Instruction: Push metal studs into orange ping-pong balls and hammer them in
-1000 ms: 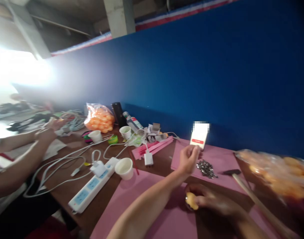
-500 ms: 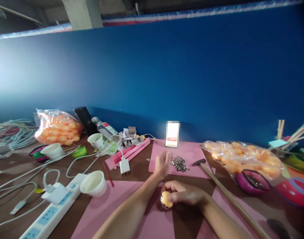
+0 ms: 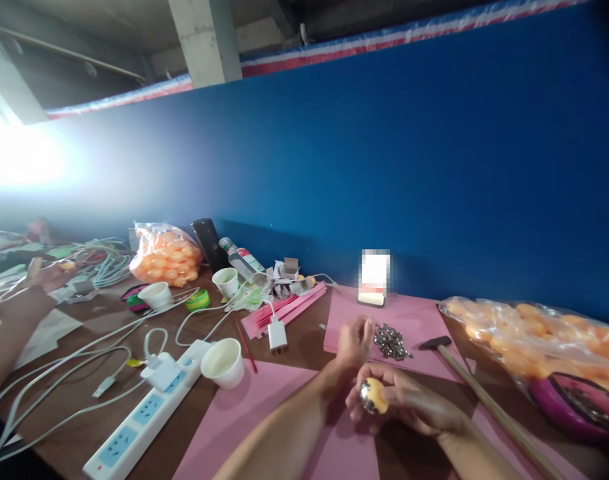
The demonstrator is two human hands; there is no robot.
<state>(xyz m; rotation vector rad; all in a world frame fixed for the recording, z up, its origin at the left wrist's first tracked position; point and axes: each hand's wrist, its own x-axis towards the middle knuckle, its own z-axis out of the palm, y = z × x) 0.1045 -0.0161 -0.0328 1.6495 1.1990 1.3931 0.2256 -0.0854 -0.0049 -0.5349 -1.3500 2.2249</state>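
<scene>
My right hand (image 3: pixel 409 407) is closed round a small orange ball (image 3: pixel 375 396) that carries a shiny metal stud, held just above the pink sheet (image 3: pixel 284 427). My left hand (image 3: pixel 354 341) hovers right behind the ball, its fingers curled and pinched together near a heap of metal studs (image 3: pixel 390 341); what they hold, if anything, is too small to see. A phone (image 3: pixel 374 278) leans upright against the blue wall (image 3: pixel 384 167) beyond the studs. A hammer (image 3: pixel 484 400) with a long wooden handle lies to the right of my hands.
A white power strip (image 3: pixel 149 407) with cables, paper cups (image 3: pixel 224 363), a bag of orange balls (image 3: pixel 165 255), a bottle (image 3: pixel 239 257) and pink strips (image 3: pixel 289 307) crowd the brown table's left side. Another bag of orange balls (image 3: pixel 539 333) lies right. Another person's arm (image 3: pixel 9 320) works far left.
My left hand set the phone against the wall, then drew back to the studs and pinched its fingers. My right hand turned the ball and lifted it slightly.
</scene>
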